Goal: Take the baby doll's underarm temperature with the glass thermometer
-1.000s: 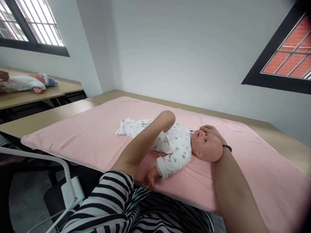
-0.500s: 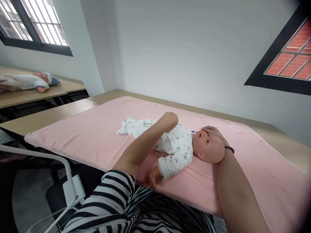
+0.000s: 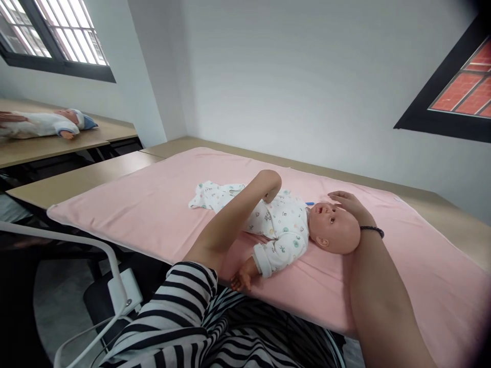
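Lying face-up right of the frame's centre, a bald plastic baby doll in a white printed suit [image 3: 286, 222] rests on a pink cloth [image 3: 134, 199]. The left hand [image 3: 271, 185] bends over it, fingers hidden, grip unclear; the right hand [image 3: 347, 201] lies loosely open beside its head [image 3: 341, 232], any hold indiscernible.

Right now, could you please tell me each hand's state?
Left hand: over the bald doll in white, patterned clothes; fingers hidden, so its grip cannot be told.
Right hand: open beside the doll's head, with nothing visibly held.

A doll [image 3: 286, 217] (face up) on a pink cloth [image 3: 146, 204]
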Available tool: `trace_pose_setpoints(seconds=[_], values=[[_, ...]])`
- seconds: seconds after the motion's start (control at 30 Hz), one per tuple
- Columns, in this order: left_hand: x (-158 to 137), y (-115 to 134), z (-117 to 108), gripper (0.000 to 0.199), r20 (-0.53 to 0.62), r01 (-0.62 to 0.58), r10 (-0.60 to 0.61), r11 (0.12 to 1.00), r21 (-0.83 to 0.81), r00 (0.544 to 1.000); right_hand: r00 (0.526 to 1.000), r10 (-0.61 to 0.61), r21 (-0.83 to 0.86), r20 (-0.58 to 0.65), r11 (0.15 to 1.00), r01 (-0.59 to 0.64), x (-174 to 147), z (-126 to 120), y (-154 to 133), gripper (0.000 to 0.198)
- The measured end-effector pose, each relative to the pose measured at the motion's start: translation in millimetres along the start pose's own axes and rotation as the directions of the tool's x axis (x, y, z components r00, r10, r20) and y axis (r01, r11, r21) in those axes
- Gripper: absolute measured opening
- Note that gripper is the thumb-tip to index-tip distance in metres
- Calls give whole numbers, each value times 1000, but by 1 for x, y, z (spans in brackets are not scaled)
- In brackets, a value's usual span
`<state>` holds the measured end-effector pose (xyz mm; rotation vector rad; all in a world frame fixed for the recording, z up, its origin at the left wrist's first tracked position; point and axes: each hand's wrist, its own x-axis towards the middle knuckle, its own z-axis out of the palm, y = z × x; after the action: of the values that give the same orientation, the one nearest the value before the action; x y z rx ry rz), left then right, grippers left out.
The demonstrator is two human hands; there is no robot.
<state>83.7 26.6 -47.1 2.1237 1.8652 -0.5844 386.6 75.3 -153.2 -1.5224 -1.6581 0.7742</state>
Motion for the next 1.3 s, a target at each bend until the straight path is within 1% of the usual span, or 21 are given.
trace_pose_setpoints(seconds=[0.07, 0.13, 0.2, 0.27, 0.3, 0.33, 0.4, 0.43, 0.47, 0.53, 0.57, 0.6, 0.7, 0.77, 0.83, 0.9, 0.97, 1.03, 1.1, 1.2, 1.3], values=[[-4, 0, -1, 28, 50, -27, 24, 998, 61, 998, 1000, 15, -10, 15, 1000, -15, 12, -15, -7, 32], [-7, -1, -3, 28, 90, -58, 48, 991, 117, 995, 1000, 2, -34, 23, 999, -1, 18, -28, -24, 34], [-10, -2, -4, 27, 103, -74, 61, 989, 128, 993, 998, -45, -70, 34, 996, 48, 16, -37, -50, 37], [-12, -3, -5, 27, 100, -73, 61, 991, 112, 993, 992, -114, -119, 53, 986, 120, 4, -39, -84, 40], [-12, -3, -5, 27, 94, -68, 59, 992, 102, 994, 984, -155, -140, 84, 976, 165, -6, -36, -102, 41], [-12, -4, -5, 27, 86, -62, 54, 993, 96, 995, 970, -188, -181, 157, 960, 215, -16, -31, -120, 41], [-11, -4, -5, 25, 71, -59, 51, 992, 108, 996, 933, -216, -226, 289, 931, 286, -39, -15, -151, 44], [-10, -5, -5, 23, 71, -70, 62, 989, 129, 996, 902, -223, -238, 370, 916, 324, -50, -5, -164, 50], [-9, -5, -4, 21, 75, -88, 77, 984, 154, 994, 844, -200, -305, 498, 871, 386, -59, 6, -174, 59], [-7, -5, -4, 18, 87, -118, 103, 974, 191, 991, 750, -58, -424, 659, 795, 434, -71, 27, -188, 69], [-6, -4, -4, 18, 85, -123, 108, 972, 199, 990, 723, 1, -474, 691, 756, 452, -75, 36, -192, 69], [-6, -4, -4, 17, 82, -123, 108, 971, 207, 991, 712, 47, -517, 701, 720, 462, -76, 44, -195, 66], [-10, 0, -4, 16, 66, -103, 89, 963, 248, 994, 711, 127, -600, 691, 651, 466, -74, 61, -194, 51], [-15, 3, -5, 18, 57, -87, 75, 965, 248, 996, 717, 164, -625, 677, 642, 444, -70, 67, -190, 45], [-21, 6, -6, 20, 30, -73, 69, 974, 216, 997, 729, 160, -630, 665, 644, 434, -66, 70, -186, 44], [-27, 8, -6, 23, -22, -66, 71, 981, 183, 997, 731, 140, -621, 668, 646, 444, -64, 71, -182, 42], [-33, 8, -6, 28, -92, -89, 105, 983, 160, 990, 718, 126, -607, 684, 644, 466, -62, 73, -181, 36], [-38, 5, -7, 38, -150, -125, 149, 980, 155, 977, 708, 112, -594, 697, 645, 482, -62, 72, -181, 30], [-44, -1, -9, 44, -176, -155, 182, 975, 158, 967, 699, 82, -572, 710, 646, 505, -62, 68, -182, 24], [-53, -14, -12, 42, -182, -234, 256, 963, 134, 949, 695, 55, -544, 717, 667, 509, -62, 55, -183, 22], [-64, -28, -14, 35, -196, -318, 329, 944, 85, 924, 679, 53, -485, 733, 740, 466, -64, 34, -184, 24]])
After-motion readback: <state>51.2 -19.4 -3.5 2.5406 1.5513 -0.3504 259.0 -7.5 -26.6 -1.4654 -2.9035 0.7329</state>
